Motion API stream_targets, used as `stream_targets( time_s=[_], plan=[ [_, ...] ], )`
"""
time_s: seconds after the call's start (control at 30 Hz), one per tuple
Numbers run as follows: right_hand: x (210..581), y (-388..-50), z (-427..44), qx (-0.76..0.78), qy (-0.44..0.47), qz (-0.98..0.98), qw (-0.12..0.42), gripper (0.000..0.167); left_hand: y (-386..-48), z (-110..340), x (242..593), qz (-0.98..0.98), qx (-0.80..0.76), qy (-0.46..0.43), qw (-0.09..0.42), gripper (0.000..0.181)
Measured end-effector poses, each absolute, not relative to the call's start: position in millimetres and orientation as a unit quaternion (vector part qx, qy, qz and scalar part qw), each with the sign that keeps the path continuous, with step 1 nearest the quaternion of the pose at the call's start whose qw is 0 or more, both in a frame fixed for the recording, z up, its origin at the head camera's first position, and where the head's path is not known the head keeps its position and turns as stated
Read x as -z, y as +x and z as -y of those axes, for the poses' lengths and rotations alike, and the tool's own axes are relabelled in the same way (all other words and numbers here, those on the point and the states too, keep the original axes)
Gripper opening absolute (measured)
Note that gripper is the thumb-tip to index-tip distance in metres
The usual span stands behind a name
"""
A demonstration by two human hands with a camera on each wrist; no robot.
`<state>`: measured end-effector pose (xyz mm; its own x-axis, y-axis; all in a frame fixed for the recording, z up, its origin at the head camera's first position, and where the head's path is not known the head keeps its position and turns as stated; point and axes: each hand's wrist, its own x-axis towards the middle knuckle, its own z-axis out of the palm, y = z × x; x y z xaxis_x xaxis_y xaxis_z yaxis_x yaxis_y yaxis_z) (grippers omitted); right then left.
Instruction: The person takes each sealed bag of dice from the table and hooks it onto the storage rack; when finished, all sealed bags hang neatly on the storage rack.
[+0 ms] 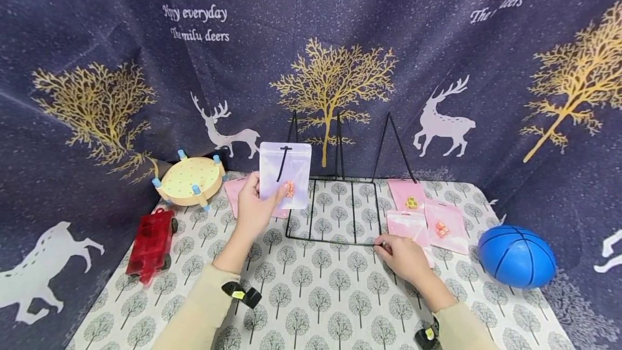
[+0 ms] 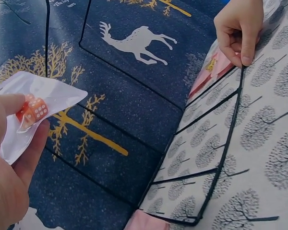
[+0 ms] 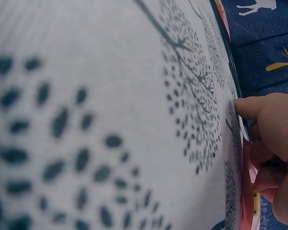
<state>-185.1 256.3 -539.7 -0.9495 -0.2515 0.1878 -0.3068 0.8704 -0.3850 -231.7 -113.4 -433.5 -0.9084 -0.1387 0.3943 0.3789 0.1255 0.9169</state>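
My left hand [image 1: 255, 204] pinches a pale purple pouch [image 1: 277, 163] between thumb and fingers, upright at the left side of a black wire rack [image 1: 335, 242]. Orange dice [image 2: 34, 111] show through the pouch in the left wrist view. A short black rod of the rack crosses the pouch's front from its top slot; whether it passes through the slot I cannot tell. My right hand [image 1: 405, 257] grips the rack's front right corner with thumb and curled fingers, also seen in the right wrist view, where the hand [image 3: 278, 139] touches the dark wire.
Pink pouches [image 1: 446, 226] lie right of the rack, one holding a yellow piece [image 1: 411, 202]; another pink pouch [image 1: 233, 193] is behind my left hand. A blue ball [image 1: 516, 256] sits far right. At left are a red toy vehicle [image 1: 150, 242] and a round wooden stool [image 1: 191, 180].
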Motion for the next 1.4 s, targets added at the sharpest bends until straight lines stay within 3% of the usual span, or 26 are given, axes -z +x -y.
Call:
stream_targets(
  time_s=[0.2,0.53,1.0,1.4],
  plan=[
    [539.6,-184.6,-256.2,-0.206,0.143,0.966,0.06,0.004,-249.7,109.0,429.3,0.741,0.629,-0.081,0.221,0.039],
    [539.1,-186.5,-256.2,-0.205,0.147,0.966,0.055,0.008,-277.9,104.2,425.9,0.762,0.607,-0.063,0.218,0.04],
    [538.3,-186.1,-256.1,-0.203,0.149,0.966,0.059,0.008,-312.2,94.6,412.4,0.745,0.64,-0.043,0.186,0.042],
    [539.1,-186.4,-256.5,-0.204,0.146,0.967,0.054,0.013,-328.7,93.1,420.4,0.758,0.631,-0.013,0.167,0.042]
  ],
)
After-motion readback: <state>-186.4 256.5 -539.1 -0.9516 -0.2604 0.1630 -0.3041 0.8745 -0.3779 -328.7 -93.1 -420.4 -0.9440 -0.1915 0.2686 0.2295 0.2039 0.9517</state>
